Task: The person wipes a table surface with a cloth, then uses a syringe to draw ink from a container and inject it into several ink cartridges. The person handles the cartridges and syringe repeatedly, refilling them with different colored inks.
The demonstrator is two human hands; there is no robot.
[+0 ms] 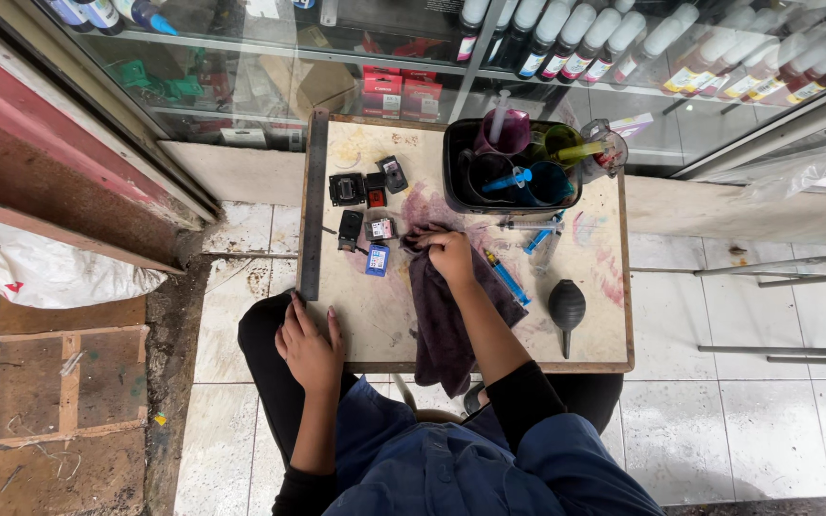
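Pressing down on a dark purple cloth [446, 320], the right hand [451, 256] bunches its upper end on the stained tabletop [375, 315]; the cloth looks soft, limp and light, best gathered by a fold, its lower end drooping over the near edge. Left of the cloth lie small ink cartridges [378, 260]; right of it, a blue syringe [507, 277] and a black bulb blower [566, 306]. Further left, the left hand [308, 349] rests flat, fingers spread, holding nothing.

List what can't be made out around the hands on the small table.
- Head view: the right hand covers the cloth beneath it; its grip is unclear.
- The small ink cartridges are too small for detail.
- The black tub walls hide the cup bases.
- The left hand hides the table edge.
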